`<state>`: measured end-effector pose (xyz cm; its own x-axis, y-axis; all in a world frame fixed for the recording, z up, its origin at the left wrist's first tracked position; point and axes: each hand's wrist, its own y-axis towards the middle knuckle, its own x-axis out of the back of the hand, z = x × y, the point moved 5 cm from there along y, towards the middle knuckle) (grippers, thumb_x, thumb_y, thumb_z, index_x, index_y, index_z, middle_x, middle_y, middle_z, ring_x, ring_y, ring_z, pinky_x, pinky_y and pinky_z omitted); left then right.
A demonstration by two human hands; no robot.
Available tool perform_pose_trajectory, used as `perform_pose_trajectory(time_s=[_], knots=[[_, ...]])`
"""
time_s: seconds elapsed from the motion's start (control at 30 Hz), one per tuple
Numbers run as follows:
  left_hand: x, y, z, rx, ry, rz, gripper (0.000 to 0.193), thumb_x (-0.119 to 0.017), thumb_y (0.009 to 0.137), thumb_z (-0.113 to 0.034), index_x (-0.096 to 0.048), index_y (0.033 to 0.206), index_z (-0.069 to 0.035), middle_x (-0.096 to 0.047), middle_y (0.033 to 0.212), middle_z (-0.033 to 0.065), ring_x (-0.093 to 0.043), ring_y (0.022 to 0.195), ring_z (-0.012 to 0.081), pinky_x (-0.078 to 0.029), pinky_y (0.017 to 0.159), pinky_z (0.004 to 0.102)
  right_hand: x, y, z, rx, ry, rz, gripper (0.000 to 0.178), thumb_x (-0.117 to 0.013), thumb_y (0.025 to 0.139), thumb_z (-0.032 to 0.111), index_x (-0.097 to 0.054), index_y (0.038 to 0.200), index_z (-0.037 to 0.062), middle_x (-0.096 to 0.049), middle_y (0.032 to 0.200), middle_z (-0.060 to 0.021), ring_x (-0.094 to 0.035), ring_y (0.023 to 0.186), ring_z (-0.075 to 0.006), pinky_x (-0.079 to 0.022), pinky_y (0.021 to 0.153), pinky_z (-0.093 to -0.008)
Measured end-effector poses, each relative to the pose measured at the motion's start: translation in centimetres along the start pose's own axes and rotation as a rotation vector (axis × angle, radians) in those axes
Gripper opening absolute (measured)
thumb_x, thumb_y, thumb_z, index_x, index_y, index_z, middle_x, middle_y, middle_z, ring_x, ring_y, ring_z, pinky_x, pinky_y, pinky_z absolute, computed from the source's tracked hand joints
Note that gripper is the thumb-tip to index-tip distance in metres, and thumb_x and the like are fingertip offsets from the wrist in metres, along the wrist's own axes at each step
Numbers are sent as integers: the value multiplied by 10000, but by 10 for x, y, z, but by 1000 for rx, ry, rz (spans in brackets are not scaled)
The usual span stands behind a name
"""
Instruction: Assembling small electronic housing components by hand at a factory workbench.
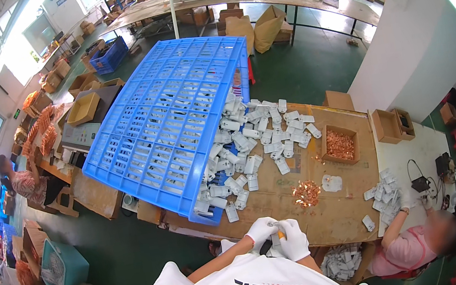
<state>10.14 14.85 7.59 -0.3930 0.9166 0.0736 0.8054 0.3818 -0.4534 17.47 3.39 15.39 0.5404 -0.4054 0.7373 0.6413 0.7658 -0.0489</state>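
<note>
Both my hands wear white gloves and meet close to my chest at the table's near edge. My left hand [261, 231] is closed, its fingertips against those of my right hand [293, 240], which is closed too. A small orange-yellow piece [281, 234] shows at the right hand's fingers; its kind is too small to tell. What the left fingers pinch is hidden. Just beyond lies a small heap of shiny copper-coloured parts [306, 194] on the brown tabletop [263, 215]. Many white plastic housings [273, 129] spill from a blue slatted crate [160, 108] tipped on its side.
A cardboard box of copper parts [340, 144] stands at the right of the table, near a white scrap [332, 183]. White housings [385, 195] are piled near a co-worker in pink [403, 252]. A carton of housings [342, 261] sits below the edge. A pillar [403, 43] rises at right.
</note>
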Motion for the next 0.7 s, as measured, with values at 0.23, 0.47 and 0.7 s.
perform_pose_trajectory(time_s=[0.23,0.47,0.7], knots=[[-24,0,10,110,-171,108,220,-625,882,-206,-676,975,-13,-652,828,26,-594,734,101,-502,645,276,3,-18,-16,234,-214,99,209,-598,807,145,-623,1015,151,-560,1174,-88,-666,724,-341,-551,605,-468],[-32,-17,29,219,-351,114,227,-641,861,-139,-664,1043,-4,-661,901,37,-625,789,129,-525,694,301,-6,-29,-15,234,-278,217,194,-593,813,166,-610,1000,116,-540,1159,-114,-663,752,-351,-545,621,-472],[-15,-41,35,201,-416,116,224,-642,875,-164,-676,1037,-13,-674,918,38,-629,795,132,-521,695,301,-17,-40,17,281,-253,258,198,-558,834,109,-592,1023,61,-540,1144,-116,-649,838,-344,-541,671,-459]])
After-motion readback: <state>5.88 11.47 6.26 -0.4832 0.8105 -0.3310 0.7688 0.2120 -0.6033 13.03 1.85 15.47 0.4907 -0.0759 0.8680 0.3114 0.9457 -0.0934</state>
